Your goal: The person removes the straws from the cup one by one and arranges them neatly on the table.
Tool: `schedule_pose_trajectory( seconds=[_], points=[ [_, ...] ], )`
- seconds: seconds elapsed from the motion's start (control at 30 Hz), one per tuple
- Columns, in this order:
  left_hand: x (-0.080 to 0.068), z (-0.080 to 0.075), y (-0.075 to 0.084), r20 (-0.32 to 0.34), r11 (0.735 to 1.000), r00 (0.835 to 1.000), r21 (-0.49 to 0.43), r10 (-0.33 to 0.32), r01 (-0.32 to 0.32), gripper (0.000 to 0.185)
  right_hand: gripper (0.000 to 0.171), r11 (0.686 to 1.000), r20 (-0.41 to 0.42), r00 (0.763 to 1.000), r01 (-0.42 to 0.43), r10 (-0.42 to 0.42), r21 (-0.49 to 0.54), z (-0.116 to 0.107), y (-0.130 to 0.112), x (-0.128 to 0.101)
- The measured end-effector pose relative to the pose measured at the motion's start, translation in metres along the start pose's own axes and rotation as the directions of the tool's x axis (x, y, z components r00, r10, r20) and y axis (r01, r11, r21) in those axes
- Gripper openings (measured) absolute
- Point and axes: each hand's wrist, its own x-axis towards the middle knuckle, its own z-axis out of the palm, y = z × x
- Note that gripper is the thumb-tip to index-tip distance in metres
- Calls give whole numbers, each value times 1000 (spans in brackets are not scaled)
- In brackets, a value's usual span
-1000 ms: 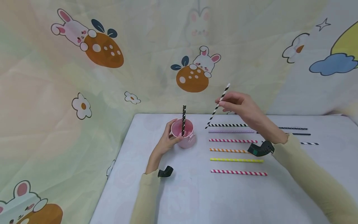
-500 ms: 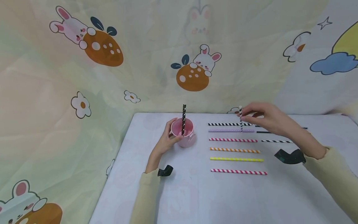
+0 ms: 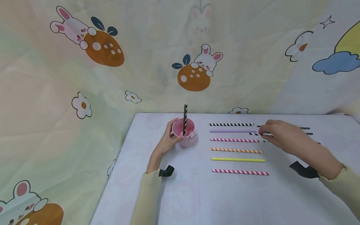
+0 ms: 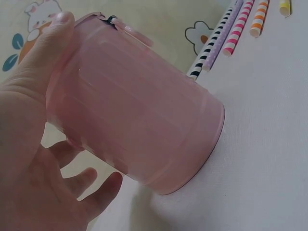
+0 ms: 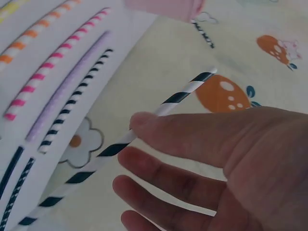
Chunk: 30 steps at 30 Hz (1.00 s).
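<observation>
In the head view my left hand (image 3: 166,142) grips the side of a pink cup (image 3: 188,144) with its thumb and fingers. The left wrist view shows the cup (image 4: 139,108) close up, the thumb near its rim. A black paper straw with light spots (image 3: 185,115) stands in the cup, its top above the rim. At the right of the table, my right hand (image 3: 289,137) pinches a black-and-white striped paper straw (image 5: 110,150) between thumb and index finger. From the head, only this straw's left end shows, low over the table; the hand hides the rest.
A column of paper straws lies between the hands: black-striped (image 3: 232,124), purple (image 3: 232,131), pink-striped (image 3: 234,140), orange-striped (image 3: 236,150), yellow (image 3: 238,159) and another pink-striped (image 3: 240,172). Dark straws (image 3: 305,128) lie partly under the right hand. A printed cloth (image 3: 157,62) hangs behind the table.
My right hand has moved right and down with the striped straw, from above the table's back edge to low over the right-hand straws. The straw has tipped from upright to flat. The left hand stays put.
</observation>
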Motion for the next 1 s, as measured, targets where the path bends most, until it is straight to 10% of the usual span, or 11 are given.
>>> schedule_pose_trajectory(
  seconds=[0.43, 1.0],
  points=[
    [2, 0, -2, -1, 1000, 1000, 3, 11, -11, 87, 23, 981, -59, 998, -12, 1, -193, 49, 26, -29],
    [1, 1, -3, -6, 1000, 1000, -5, 19, -19, 85, 15, 978, -45, 996, -81, 74, -191, 85, 74, -44]
  ],
)
